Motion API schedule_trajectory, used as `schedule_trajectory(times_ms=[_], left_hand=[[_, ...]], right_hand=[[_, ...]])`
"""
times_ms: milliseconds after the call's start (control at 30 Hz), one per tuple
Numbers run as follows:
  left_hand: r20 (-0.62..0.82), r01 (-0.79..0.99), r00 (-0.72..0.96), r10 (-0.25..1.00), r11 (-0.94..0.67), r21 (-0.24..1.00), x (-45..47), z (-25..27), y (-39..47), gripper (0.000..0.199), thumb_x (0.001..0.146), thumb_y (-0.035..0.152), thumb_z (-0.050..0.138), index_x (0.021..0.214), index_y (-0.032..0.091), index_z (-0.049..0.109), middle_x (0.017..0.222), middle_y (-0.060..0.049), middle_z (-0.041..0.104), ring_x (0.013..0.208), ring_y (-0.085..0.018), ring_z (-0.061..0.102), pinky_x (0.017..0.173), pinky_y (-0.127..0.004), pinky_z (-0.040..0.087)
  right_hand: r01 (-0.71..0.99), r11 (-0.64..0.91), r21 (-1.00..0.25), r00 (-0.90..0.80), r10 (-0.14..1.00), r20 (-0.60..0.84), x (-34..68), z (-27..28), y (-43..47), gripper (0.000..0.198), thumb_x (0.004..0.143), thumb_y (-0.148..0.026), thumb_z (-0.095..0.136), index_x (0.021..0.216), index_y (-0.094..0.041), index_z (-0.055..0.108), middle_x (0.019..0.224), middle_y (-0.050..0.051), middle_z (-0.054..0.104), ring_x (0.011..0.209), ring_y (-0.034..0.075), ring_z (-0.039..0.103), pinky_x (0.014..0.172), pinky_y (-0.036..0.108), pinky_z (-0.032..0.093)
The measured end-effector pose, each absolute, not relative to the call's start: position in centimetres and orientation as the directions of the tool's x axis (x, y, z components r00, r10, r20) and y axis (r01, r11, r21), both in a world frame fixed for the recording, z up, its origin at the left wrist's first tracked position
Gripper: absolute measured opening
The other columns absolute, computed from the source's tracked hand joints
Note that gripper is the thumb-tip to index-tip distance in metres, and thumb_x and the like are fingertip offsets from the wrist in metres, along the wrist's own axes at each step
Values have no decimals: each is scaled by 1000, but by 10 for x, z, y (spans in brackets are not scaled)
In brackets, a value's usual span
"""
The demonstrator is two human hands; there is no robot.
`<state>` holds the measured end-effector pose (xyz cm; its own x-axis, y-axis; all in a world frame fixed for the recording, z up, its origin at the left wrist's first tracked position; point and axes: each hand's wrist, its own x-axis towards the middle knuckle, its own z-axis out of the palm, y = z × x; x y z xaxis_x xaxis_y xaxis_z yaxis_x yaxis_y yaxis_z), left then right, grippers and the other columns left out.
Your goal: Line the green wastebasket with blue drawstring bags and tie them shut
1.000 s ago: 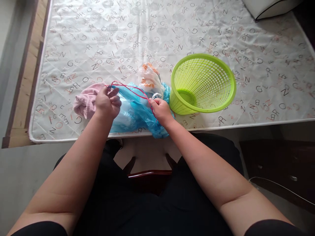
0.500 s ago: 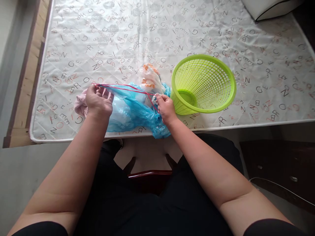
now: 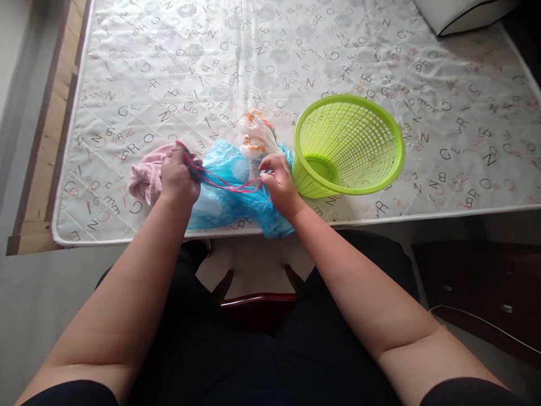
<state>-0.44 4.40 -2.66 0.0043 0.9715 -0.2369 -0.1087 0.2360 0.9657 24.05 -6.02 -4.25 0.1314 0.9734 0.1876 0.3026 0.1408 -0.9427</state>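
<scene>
A blue plastic bag (image 3: pixel 230 206) lies crumpled at the front edge, with red drawstrings (image 3: pixel 243 188) stretched above it between my hands. My left hand (image 3: pixel 181 173) is closed around the drawstring at the bag's left side. At the right side, my right hand (image 3: pixel 278 181) pinches the other end of the red string between thumb and finger. Behind the blue bag stands a knotted whitish plastic bag (image 3: pixel 258 135) with orange print. A pink cloth (image 3: pixel 150 172) lies bunched just beside and partly behind my left hand.
A lime green mesh wastebasket (image 3: pixel 350 144) stands tilted-looking right of my right hand. The mattress-like surface (image 3: pixel 236 62) has printed letters and a white piped edge. A white item with black trim (image 3: pixel 465 14) sits at the far right. A dark red chair (image 3: pixel 257 310) is below the edge.
My left hand has shifted slightly right and closed more around the drawstring, uncovering more of the pink cloth. The red strings hang lower, and my right hand's fingers have lifted slightly.
</scene>
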Motion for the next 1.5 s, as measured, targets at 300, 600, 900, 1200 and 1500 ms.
schedule_trajectory(times_ms=[300,600,900,1200,1500], left_hand=[[-174,70,177,969,164,984,44,-11,-5,31,72,41,96,79,20,74,83,-5,72,77,-18,66,66,-29,51],[-91,202,262,961,38,979,50,-17,-9,28,71,44,95,77,22,78,84,-5,73,83,-21,66,74,-32,51],[72,476,321,944,-227,850,46,-9,-6,19,71,13,84,74,26,70,82,-4,64,83,-23,56,81,-37,48],[73,507,125,989,-127,853,25,-15,5,31,63,-1,75,76,26,68,81,-5,56,87,-27,56,84,-39,48],[-362,-110,-194,912,346,932,-1,-6,35,18,84,13,78,90,27,68,84,-5,73,68,-18,68,55,-29,53]], right_hand=[[321,235,-917,4,968,250,232,-34,-67,39,102,-61,69,119,-26,70,130,11,74,130,29,65,123,48,45],[179,3,-984,24,1000,7,226,-28,-68,32,99,-56,75,95,-25,68,99,5,75,97,21,68,97,38,55],[106,-58,-993,98,994,-47,232,-34,-61,12,98,-32,60,91,-25,54,87,-1,60,81,16,56,81,32,50],[62,-47,-997,188,981,-34,240,-40,-52,9,97,-28,59,97,-26,50,94,0,55,88,16,56,84,31,50],[57,-66,-996,230,972,-51,251,-29,-52,19,104,-42,67,103,-26,56,91,0,59,85,16,58,83,31,51]])
